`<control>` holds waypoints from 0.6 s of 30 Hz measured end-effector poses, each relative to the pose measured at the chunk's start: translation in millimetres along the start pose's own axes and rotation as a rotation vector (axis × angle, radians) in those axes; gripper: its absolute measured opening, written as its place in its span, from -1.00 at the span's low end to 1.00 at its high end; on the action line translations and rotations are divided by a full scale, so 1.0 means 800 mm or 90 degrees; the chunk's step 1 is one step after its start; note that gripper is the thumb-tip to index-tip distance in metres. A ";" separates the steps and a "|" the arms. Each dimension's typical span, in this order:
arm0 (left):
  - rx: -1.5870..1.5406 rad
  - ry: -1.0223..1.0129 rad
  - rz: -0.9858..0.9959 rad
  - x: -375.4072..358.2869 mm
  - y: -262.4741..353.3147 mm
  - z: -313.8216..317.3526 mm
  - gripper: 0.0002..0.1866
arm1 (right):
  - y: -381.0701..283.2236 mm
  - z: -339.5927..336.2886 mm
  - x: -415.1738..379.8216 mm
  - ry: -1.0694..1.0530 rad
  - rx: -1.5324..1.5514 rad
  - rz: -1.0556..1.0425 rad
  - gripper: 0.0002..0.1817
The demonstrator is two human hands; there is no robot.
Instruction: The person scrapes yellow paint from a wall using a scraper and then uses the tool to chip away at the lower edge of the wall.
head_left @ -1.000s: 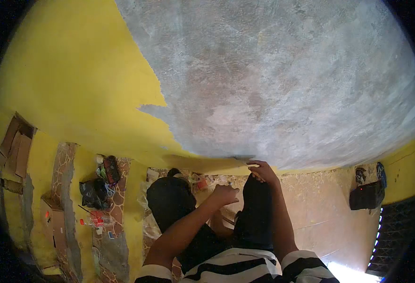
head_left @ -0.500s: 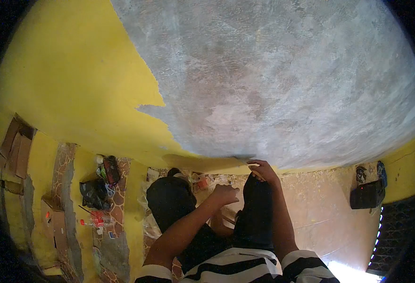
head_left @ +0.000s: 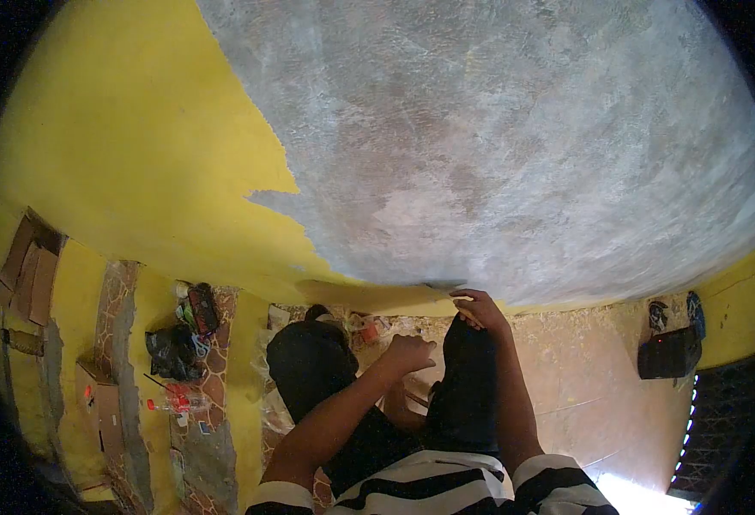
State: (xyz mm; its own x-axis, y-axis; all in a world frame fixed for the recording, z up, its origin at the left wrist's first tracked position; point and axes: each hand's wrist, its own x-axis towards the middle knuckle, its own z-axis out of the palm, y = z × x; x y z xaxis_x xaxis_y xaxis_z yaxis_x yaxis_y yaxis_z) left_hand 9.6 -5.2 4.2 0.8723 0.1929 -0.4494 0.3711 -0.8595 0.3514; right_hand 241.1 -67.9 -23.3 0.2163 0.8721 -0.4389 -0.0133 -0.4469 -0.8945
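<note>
My right hand [head_left: 479,311] is closed around the light handle of a scraper [head_left: 448,286], up against the foot of the wall. The flat dark blade lies near the border between the bare grey patch [head_left: 480,154] and the yellow paint [head_left: 137,146]. My left hand [head_left: 410,354] hangs between my knees with its fingers curled in. Whether anything is inside that hand is hidden.
Yellow steps with stone-patterned treads on the left carry a black plastic bag [head_left: 172,352], a red-capped bottle [head_left: 180,400] and cardboard [head_left: 33,275]. A black box [head_left: 669,354] and footwear [head_left: 695,316] stand at right by a dark grille [head_left: 729,421].
The camera view has shifted very slightly. My right hand and the scraper stay at nearly the same place on the wall, and my left hand has not visibly moved.
</note>
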 end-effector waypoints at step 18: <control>0.010 0.033 0.020 -0.007 0.003 -0.006 -0.51 | 0.004 -0.001 0.003 -0.004 -0.026 0.016 -0.59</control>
State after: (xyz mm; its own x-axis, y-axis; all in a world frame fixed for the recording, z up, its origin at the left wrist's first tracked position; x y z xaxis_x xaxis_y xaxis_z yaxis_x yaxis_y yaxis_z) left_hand 7.4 -6.2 11.2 0.8992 0.1893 -0.3945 0.3381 -0.8729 0.3517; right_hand 242.7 -67.4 -27.5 0.2110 0.8617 -0.4615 0.0208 -0.4759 -0.8792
